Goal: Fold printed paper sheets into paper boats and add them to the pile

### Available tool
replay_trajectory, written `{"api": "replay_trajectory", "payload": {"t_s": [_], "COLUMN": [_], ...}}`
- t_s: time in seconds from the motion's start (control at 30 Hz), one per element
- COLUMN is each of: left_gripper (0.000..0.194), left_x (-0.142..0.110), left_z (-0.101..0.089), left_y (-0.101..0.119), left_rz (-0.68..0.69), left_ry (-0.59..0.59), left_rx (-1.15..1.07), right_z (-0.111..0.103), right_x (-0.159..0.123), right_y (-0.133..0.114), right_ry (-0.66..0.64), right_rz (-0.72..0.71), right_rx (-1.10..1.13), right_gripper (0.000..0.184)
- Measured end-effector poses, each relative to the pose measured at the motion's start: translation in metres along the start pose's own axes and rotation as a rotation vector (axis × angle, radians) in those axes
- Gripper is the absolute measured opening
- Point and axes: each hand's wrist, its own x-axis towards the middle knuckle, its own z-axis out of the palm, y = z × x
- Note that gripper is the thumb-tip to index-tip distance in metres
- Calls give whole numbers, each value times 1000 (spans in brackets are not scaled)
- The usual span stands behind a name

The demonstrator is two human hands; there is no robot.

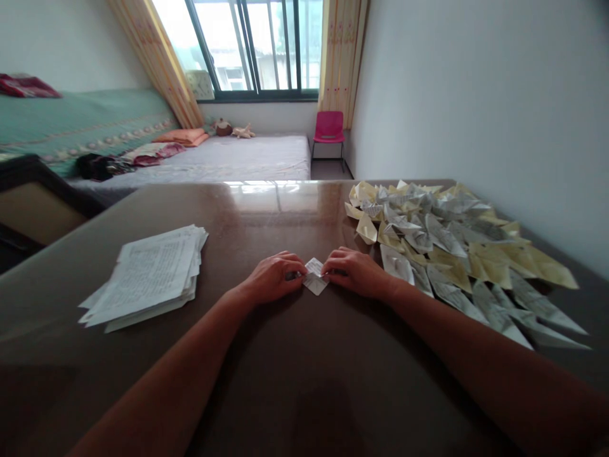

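A small folded piece of printed paper, diamond-shaped, lies on the dark brown table in front of me. My left hand pinches its left corner with curled fingers. My right hand grips its right corner the same way. Both hands rest on the tabletop with the paper between them.
A stack of printed sheets lies at the left of the table. A large heap of folded paper boats, white and yellow, covers the right side beside the wall. Beyond the table are a bed, a pink chair and a window.
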Motion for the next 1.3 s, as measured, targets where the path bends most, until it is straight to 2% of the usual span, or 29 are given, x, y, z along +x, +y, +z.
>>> {"api": "replay_trajectory", "payload": {"t_s": [0.13,0.3,0.5,0.7,0.87,1.07,1.23,1.3], "left_gripper": [17,19,27,28,25,23,23,24], "left_x": [2,3,8,12,11,9,7,6], "left_z": [0,3,12,17,20,18,9,6], "left_y": [-3,-7,-1,8,13,15,9,7], "left_rz": [-22,-156,-211,-350,-309,-273,-32,18], "left_ry": [-17,28,62,126,123,98,32,7], "left_rx": [-71,-178,-58,94,197,301,307,303], "right_z": [9,13,16,15,11,6,0,-2], "right_x": [3,5,4,6,8,8,8,8], "right_y": [-2,-3,-8,-13,-18,-26,-28,-27], "right_ry": [54,51,96,52,0,-62,-111,-133], "right_rz": [129,245,355,365,297,301,286,256], "right_rx": [51,93,91,13,-95,-237,-288,-318], "right_gripper": [19,15,20,21,17,21,22,23]}}
